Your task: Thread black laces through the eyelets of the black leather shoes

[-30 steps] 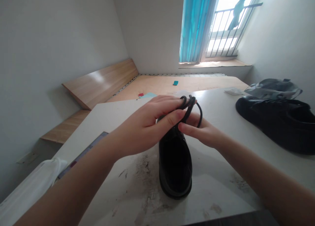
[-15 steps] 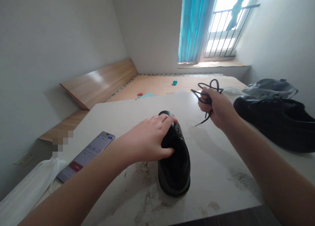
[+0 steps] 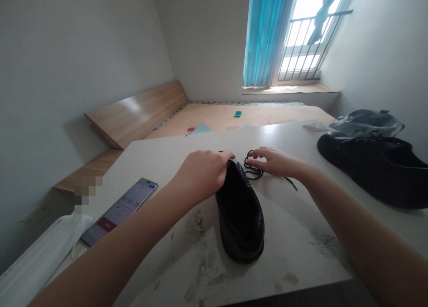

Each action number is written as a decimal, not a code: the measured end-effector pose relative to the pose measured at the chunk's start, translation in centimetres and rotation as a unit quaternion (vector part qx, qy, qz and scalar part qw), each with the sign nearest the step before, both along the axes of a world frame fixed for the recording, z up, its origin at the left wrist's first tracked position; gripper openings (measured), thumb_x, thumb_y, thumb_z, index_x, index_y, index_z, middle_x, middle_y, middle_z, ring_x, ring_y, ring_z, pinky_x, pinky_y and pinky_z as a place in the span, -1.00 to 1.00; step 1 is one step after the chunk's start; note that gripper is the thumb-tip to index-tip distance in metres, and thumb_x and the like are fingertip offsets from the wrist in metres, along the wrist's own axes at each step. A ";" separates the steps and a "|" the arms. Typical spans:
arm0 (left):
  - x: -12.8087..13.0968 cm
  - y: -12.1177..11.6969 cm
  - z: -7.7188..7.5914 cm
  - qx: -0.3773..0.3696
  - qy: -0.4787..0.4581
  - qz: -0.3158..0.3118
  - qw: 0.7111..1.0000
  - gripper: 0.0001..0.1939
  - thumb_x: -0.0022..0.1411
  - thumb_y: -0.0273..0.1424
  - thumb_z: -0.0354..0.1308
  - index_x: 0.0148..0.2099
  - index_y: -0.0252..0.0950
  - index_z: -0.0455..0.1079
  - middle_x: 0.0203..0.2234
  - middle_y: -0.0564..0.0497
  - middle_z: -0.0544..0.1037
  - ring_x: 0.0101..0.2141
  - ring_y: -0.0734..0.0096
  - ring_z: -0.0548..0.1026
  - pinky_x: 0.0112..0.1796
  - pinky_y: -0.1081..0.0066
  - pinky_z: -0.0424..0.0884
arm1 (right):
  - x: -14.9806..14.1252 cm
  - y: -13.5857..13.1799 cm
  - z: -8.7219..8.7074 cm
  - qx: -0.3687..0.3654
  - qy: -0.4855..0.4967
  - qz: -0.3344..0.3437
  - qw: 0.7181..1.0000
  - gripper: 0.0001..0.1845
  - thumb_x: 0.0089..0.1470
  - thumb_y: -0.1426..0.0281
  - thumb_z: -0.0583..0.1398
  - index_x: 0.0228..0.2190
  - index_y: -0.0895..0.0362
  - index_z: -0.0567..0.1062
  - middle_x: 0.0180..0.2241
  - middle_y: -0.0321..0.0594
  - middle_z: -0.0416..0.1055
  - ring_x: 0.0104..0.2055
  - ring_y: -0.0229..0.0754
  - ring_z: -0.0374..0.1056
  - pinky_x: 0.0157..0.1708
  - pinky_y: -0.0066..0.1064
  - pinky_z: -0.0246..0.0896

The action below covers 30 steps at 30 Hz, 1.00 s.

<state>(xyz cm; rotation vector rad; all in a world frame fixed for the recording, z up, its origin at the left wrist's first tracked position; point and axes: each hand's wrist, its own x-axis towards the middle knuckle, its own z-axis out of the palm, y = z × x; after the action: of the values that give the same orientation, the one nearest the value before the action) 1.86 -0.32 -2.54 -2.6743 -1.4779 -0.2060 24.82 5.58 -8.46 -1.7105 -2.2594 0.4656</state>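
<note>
Left hand: the left hand (image 3: 205, 171) is closed over the front upper of a black leather shoe (image 3: 243, 252), back of the hand up; the thumb is hidden.
Right hand: the right hand (image 3: 274, 162) is partly open, thumb and fingers loosely curved with a gap between them, at a thin black shoelace (image 3: 256, 178); whether the fingertips pinch it I cannot tell.
Arms: both reach forward from the lower corners, converging on the shoe and lace.
Black shoe: upright on the white table (image 3: 160, 160), under and nearer than the left hand; opening up, heel toward the person, toe end away, its long axis leaning slightly left at the far end.
Shoelace: loosely looped on the table under the right hand's fingertips, just right of the shoe; one end trails out beneath that hand.
Right of the right hand: a second black shoe (image 3: 371, 166), with a grey translucent item (image 3: 366, 121) behind it.
Left of the left hand: a lit smartphone (image 3: 125, 202), partly behind the forearm.
</note>
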 end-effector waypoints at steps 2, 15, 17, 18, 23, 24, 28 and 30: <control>-0.1 0.3 -0.2 0.015 -0.009 -0.004 1.000 -0.62 0.32 -0.42 -0.12 0.10 -0.13 0.36 -0.27 0.00 0.64 -0.26 0.07 0.60 -0.28 0.19 0.44 | -0.3 -0.2 0.3 0.035 0.010 -0.012 0.999 -0.50 0.16 0.03 0.07 -0.04 0.06 0.51 -0.05 -0.10 0.46 -0.04 -0.03 0.37 -0.09 -0.25 0.26; -1.6 -0.1 1.6 -0.037 -0.071 -0.124 0.989 -0.75 0.26 -0.45 -0.06 -0.12 -0.14 0.41 0.01 0.10 0.49 -0.17 0.32 0.50 -0.19 0.35 0.35 | -2.9 -7.8 7.3 -0.013 0.324 0.250 0.912 -0.76 0.20 0.28 0.12 -0.33 0.07 0.57 -0.34 -0.24 0.55 -0.27 -0.19 0.45 -0.25 -0.34 0.34; -2.1 -0.5 2.1 -0.107 -0.072 -0.127 0.983 -0.70 0.24 -0.30 0.07 0.03 -0.09 0.35 0.06 0.08 0.47 -0.11 0.28 0.49 -0.16 0.34 0.36 | -3.7 -8.9 8.0 -0.043 0.250 0.280 0.926 -0.78 0.17 0.37 0.12 -0.31 0.05 0.60 -0.32 -0.27 0.57 -0.29 -0.20 0.46 -0.28 -0.37 0.33; -2.3 -0.6 2.4 -0.146 -0.069 -0.125 0.979 -0.59 0.20 -0.23 0.14 0.10 -0.06 0.30 0.06 0.07 0.47 -0.09 0.26 0.48 -0.16 0.34 0.37 | -4.3 -9.4 8.2 -0.043 0.191 0.284 0.939 -0.77 0.13 0.43 0.13 -0.31 0.04 0.61 -0.32 -0.28 0.57 -0.31 -0.21 0.45 -0.30 -0.37 0.32; -2.2 -1.5 2.6 -0.206 -0.045 -0.089 0.973 -0.51 0.20 -0.27 0.08 0.19 -0.03 0.17 -0.05 0.03 0.51 -0.13 0.23 0.48 -0.22 0.33 0.37 | -7.9 -10.6 7.1 0.009 -0.187 0.333 0.924 -0.75 -0.11 0.69 0.18 -0.59 0.15 0.55 -0.50 -0.15 0.52 -0.46 -0.13 0.39 -0.45 -0.31 0.21; -2.1 -1.6 2.5 -0.198 -0.046 -0.080 0.976 -0.54 0.22 -0.31 0.05 0.17 -0.04 0.18 -0.06 0.02 0.52 -0.14 0.23 0.48 -0.23 0.32 0.37 | -8.5 -10.5 6.5 0.018 -0.232 0.349 0.908 -0.73 -0.16 0.73 0.19 -0.65 0.16 0.51 -0.53 -0.13 0.51 -0.47 -0.11 0.38 -0.44 -0.29 0.22; -1.9 -1.6 2.1 -0.193 -0.045 -0.070 0.978 -0.49 0.19 -0.44 -0.01 0.19 -0.03 0.15 -0.06 0.00 0.51 -0.13 0.22 0.47 -0.18 0.29 0.38 | -10.4 -8.6 3.7 0.033 -0.221 0.338 0.914 -0.70 -0.24 0.68 0.28 -0.77 0.13 0.38 -0.52 -0.12 0.50 -0.38 -0.02 0.40 -0.16 -0.10 0.29; -2.2 -1.5 2.0 -0.208 -0.033 -0.075 0.975 -0.39 0.15 -0.49 -0.01 0.24 -0.01 0.09 -0.02 -0.02 0.49 -0.10 0.21 0.47 -0.14 0.26 0.39 | -11.0 -6.9 2.4 0.032 -0.189 0.316 0.929 -0.68 -0.40 0.62 0.38 -0.79 0.11 0.37 -0.48 -0.15 0.51 -0.28 0.09 0.42 -0.02 0.01 0.23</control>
<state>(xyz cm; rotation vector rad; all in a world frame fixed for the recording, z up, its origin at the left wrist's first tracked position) -0.31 -1.82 -0.54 -3.1414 -1.4762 0.0112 13.81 -1.33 -6.04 -1.0689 -3.0630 0.1806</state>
